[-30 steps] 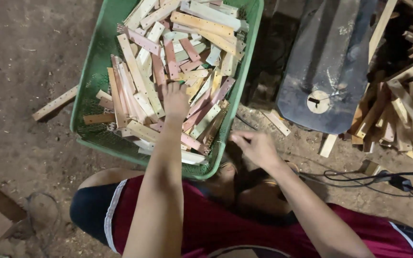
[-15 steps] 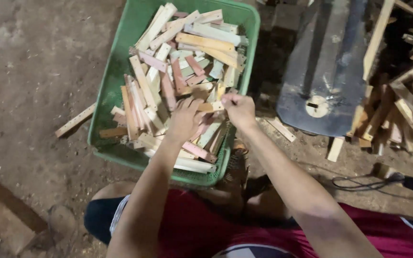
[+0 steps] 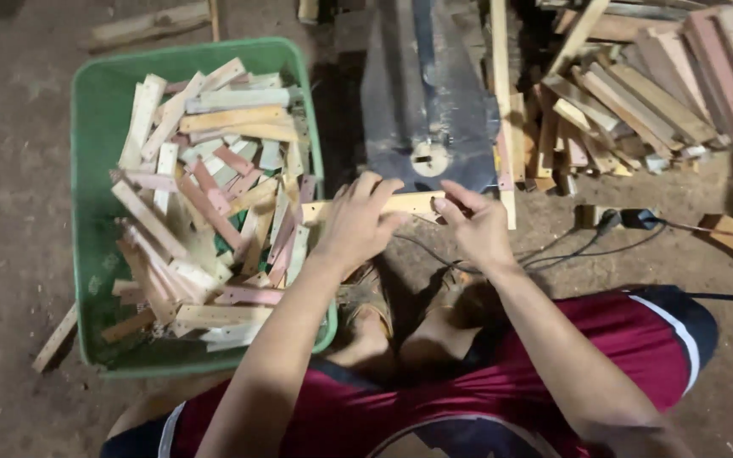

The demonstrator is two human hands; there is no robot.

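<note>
My left hand [image 3: 356, 222] and my right hand [image 3: 474, 227] both grip one pale wooden strip [image 3: 413, 203], held level in front of me, just to the right of the green plastic tub [image 3: 95, 144]. The left hand covers the strip's middle; its left end sticks out over the tub's right rim. The tub is heaped with several short wooden strips [image 3: 205, 212], pale and reddish. Just beyond the strip lies a dark metal plate with a round hole [image 3: 426, 110].
A pile of longer wood offcuts [image 3: 638, 93] lies at the upper right. Black cables and a plug [image 3: 621, 222] trail across the dirt floor to the right. A loose strip [image 3: 54, 337] lies left of the tub. My knees and red shorts [image 3: 485, 382] fill the bottom.
Both hands have come out of the tub holding one strip and carried it right, toward the metal plate. The view has shifted right, so the tub now sits further left.
</note>
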